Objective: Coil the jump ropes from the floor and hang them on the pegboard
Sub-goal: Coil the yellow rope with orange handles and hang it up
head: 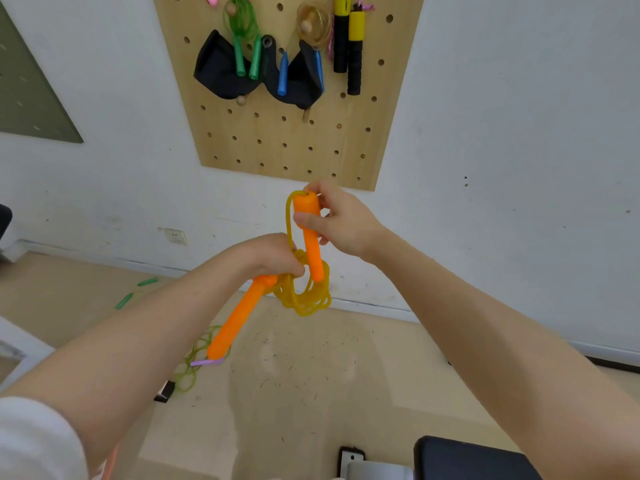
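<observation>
The left hand [277, 256] has its grip curled round the bunched yellow cord [304, 294] of the orange jump rope, one orange handle [237, 318] slanting down from that fist. The right hand [337, 220] pinches the other handle [310, 233] (held nearly upright) just above the coil. All of this is held in the air below the pegboard [287, 133], where a green-handled rope [246, 46] and a blue-handled rope [301, 57] hang on pegs. Another rope [194, 358] lies on the floor [311, 375].

Orange-handled jump rope [304, 292] coiled between both hands [277, 258], below the pegboard [277, 140]
</observation>
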The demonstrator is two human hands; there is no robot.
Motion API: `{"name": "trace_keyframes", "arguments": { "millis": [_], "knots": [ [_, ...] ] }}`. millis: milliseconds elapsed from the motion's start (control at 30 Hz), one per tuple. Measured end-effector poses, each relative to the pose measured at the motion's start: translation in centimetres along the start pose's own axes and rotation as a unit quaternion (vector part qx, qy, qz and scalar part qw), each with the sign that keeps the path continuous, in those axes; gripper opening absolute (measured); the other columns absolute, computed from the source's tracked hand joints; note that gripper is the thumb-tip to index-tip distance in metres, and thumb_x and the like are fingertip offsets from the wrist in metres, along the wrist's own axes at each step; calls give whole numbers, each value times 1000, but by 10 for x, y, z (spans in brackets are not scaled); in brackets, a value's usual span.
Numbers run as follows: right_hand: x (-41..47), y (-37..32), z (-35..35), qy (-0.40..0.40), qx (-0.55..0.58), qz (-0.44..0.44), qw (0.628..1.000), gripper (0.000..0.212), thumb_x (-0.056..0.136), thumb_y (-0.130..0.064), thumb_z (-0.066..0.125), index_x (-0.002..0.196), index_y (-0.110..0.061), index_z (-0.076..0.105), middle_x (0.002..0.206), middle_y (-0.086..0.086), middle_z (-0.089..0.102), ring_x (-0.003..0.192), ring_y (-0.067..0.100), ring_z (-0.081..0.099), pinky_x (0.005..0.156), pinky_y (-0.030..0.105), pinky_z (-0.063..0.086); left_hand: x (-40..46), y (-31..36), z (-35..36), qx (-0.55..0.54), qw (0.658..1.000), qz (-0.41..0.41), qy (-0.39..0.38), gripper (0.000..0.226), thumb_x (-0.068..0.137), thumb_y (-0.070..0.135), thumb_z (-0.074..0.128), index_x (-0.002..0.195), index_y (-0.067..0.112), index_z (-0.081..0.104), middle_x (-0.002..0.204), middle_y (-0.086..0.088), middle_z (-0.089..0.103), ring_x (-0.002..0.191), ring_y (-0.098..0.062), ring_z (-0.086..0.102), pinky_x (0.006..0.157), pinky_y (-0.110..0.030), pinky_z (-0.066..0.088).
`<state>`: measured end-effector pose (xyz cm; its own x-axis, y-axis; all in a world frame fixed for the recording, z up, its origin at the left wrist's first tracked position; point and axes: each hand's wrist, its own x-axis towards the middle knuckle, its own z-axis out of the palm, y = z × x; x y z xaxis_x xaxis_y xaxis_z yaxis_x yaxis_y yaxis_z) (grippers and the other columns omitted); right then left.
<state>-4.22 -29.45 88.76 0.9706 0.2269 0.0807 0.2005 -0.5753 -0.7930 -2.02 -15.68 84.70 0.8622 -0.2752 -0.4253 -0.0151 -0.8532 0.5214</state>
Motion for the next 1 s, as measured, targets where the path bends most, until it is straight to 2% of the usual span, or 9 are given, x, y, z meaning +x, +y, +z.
{"name": "trace_keyframes", "arguments": {
  "millis": [100,200,300,400,500,600,700,833,1000],
  "knots": [
    [-3,4,5,0,44,3,999,25,90,-27,59,109,-21,44,98,4,60,71,25,64,77,45,55,1,-14,3,-151,984,-5,-96,26,67,20,69,89,9,64,85,-13,60,75,-21,55,66,-31,46],
    [-6,7,-2,19,117,-8,993,29,91,-18,58,115,-15,44,108,11,61,78,29,66,73,39,56,2,-29,3,-406,903,20,-141,34,70,14,62,103,7,59,102,-18,64,81,-26,62,64,-32,53],
    [-8,5,-8,27,96,-44,994,26,90,-18,60,110,-18,44,102,4,60,75,23,67,74,37,57,0,-29,-1,-486,862,63,-129,49,66,14,58,115,8,53,96,-12,64,77,-20,66,61,-32,55],
    [-11,14,-11,28,28,-83,996,29,88,-12,62,113,-15,48,109,10,58,83,23,62,77,36,51,-4,-24,-7,-486,863,87,-110,38,67,13,60,105,9,54,83,-6,68,71,-18,68,59,-31,55],
    [-14,30,-2,-41,-138,-124,982,42,83,-27,57,124,-20,51,147,8,25,111,11,43,100,36,32,-7,-20,-12,-453,884,102,-58,30,79,0,60,107,11,59,86,-9,69,74,-23,68,64,-36,56],
    [-16,21,5,-62,-9,-44,997,67,84,-51,40,146,-32,21,157,-8,-10,143,14,5,115,43,12,-8,-16,-16,-445,890,95,-7,23,83,-6,53,94,12,59,79,-11,64,65,-21,66,65,-37,57],
    [-12,14,-1,-37,49,-11,998,58,97,-48,33,147,-43,3,156,-11,-19,144,20,-13,117,52,7,-11,-10,-20,-438,893,100,-19,21,83,-7,53,92,12,56,83,-14,62,69,-22,65,63,-36,58],
    [-6,17,-7,-101,202,75,971,80,94,-26,53,147,-41,-5,158,-4,1,144,19,12,110,32,22,-14,-7,-21,-419,900,122,-23,25,80,-5,58,99,12,58,86,-14,64,77,-25,64,71,-39,56],
    [-1,19,-6,-129,62,104,984,90,77,-15,75,148,-29,20,145,1,36,130,19,39,97,26,35,-19,-4,-20,-372,917,142,-19,28,73,-5,66,90,16,59,74,-6,61,63,-16,60,50,-23,47]
  ]
}}
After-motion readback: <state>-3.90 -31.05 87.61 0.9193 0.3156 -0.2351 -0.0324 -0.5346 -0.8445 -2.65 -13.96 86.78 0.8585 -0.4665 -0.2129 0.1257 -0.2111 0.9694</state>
